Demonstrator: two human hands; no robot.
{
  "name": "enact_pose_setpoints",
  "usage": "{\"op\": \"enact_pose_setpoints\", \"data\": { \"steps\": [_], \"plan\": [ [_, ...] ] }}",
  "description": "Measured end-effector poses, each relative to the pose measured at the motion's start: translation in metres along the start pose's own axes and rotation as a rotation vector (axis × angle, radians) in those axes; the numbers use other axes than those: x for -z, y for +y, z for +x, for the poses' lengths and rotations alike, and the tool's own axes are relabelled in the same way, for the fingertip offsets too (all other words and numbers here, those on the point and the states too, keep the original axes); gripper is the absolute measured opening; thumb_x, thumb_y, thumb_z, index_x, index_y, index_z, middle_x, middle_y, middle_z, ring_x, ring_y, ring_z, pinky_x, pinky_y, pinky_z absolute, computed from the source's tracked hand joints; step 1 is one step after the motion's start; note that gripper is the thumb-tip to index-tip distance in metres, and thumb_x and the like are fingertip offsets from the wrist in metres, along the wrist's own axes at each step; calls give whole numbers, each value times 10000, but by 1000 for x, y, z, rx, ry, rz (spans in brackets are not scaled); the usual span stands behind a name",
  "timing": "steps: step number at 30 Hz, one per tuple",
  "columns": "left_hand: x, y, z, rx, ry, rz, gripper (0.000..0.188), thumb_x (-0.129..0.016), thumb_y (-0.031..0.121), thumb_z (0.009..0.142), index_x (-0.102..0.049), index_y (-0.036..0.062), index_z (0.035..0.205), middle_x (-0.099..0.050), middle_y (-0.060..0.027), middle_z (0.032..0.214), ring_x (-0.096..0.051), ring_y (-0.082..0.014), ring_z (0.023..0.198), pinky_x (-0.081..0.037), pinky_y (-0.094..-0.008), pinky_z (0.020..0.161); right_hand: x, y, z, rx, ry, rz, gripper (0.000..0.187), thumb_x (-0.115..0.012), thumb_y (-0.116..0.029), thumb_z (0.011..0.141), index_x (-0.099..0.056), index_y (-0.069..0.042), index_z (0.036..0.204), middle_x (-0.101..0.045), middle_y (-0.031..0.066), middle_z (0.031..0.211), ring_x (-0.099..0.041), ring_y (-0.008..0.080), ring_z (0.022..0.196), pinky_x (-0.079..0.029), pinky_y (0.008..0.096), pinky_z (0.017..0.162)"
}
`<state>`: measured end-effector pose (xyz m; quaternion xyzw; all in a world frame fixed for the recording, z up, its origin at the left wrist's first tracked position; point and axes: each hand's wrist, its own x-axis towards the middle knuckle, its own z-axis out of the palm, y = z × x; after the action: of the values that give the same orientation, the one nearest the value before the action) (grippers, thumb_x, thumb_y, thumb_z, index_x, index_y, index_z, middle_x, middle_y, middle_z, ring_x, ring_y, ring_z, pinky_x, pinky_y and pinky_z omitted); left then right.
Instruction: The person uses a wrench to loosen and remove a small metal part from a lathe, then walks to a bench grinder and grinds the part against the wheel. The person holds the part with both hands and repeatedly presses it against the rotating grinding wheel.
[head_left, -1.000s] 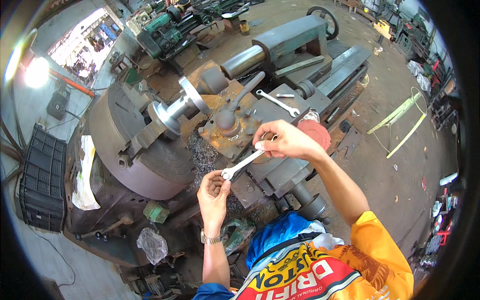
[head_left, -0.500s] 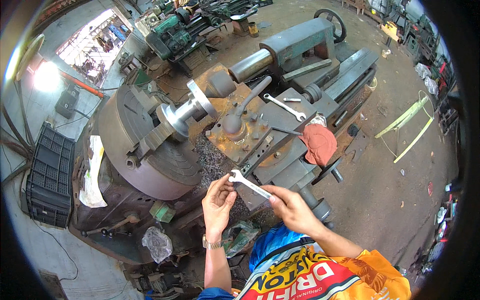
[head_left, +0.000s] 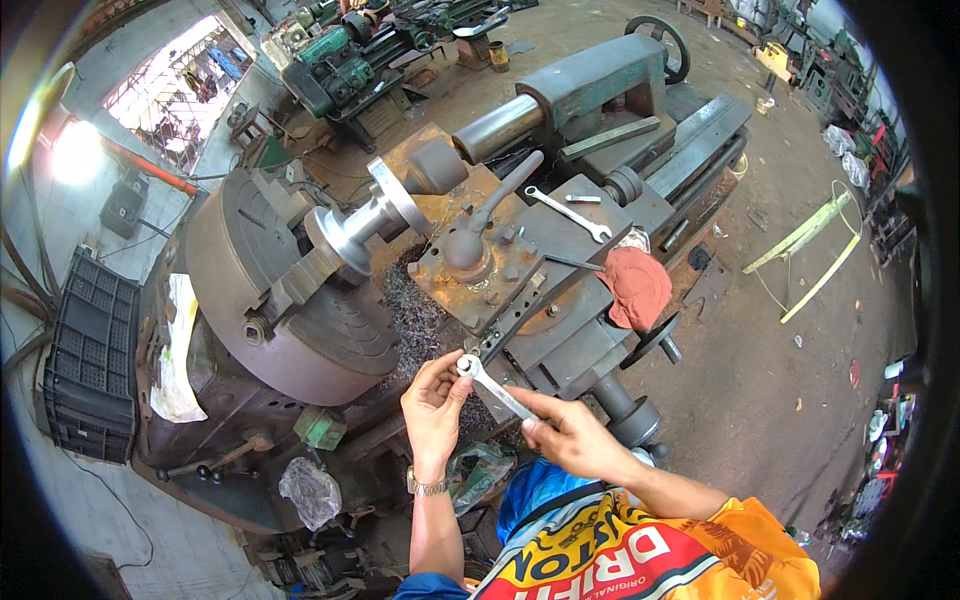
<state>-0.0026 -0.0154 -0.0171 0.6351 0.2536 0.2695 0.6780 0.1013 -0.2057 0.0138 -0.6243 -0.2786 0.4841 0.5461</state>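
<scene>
Our fingers (head_left: 455, 372) on the left hand (head_left: 432, 408) pinch the ring end of a small silver wrench (head_left: 492, 386), thumb and forefinger closed narrowly around it, while the right hand (head_left: 570, 437) grips the other end of the same wrench between thumb and curled fingers, forefinger stretched along its shank. We hold the wrench slanting in the air, ring end up and to the left, low in front of the lathe carriage (head_left: 560, 330) and just below the rusty tool post block (head_left: 480, 270) with its upright lever handle (head_left: 500, 205); whether its ring end touches the carriage edge we cannot tell. A metal watch (head_left: 428, 487) sits on our left wrist, and an orange and blue sleeve (head_left: 700, 540) covers the right arm. To the left of the tool post, the big grey chuck (head_left: 290, 300) holds a shiny flanged shaft (head_left: 365, 215), with a heap of dark metal chips (head_left: 415, 315) lying between chuck and carriage. A second, longer wrench (head_left: 570, 213) rests flat on top of the carriage, well apart from our hands, and a red rag (head_left: 638, 285) lies crumpled just beside it toward the right. Behind, the grey tailstock (head_left: 590, 85) points its quill at the shaft. A black plastic crate (head_left: 88, 370) stands on the floor at the far left.
</scene>
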Motion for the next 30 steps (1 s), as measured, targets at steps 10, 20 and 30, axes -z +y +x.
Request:
{"op": "enact_pose_setpoints", "data": {
  "steps": [10,20,30],
  "plan": [
    [1,-1,8,8,-13,-27,331,-758,-57,892,-669,-25,1209,-647,-20,988,-615,-88,864,-535,-230,790,35,-17,22,-109,-129,2,466,-604,-139,1034,-541,-77,1492,-582,-55,874,-422,37,669,-402,250,568],
    [-12,-13,12,-34,131,-4,373,-853,-41,807,-593,12,1070,-635,-15,915,-581,-68,805,-504,-213,759,118,-76,133,-120,-440,-426,293,-728,-141,880,-789,-83,1161,-570,-50,644,-444,53,528,-326,264,440],
    [-12,-6,4,-29,113,70,273,-774,-35,893,-639,-3,1128,-622,7,912,-565,-56,803,-490,-207,731,130,-88,85,118,-301,-434,267,-645,-194,974,-747,-10,1138,-719,51,894,-590,120,808,-488,314,729]
  ]
}}
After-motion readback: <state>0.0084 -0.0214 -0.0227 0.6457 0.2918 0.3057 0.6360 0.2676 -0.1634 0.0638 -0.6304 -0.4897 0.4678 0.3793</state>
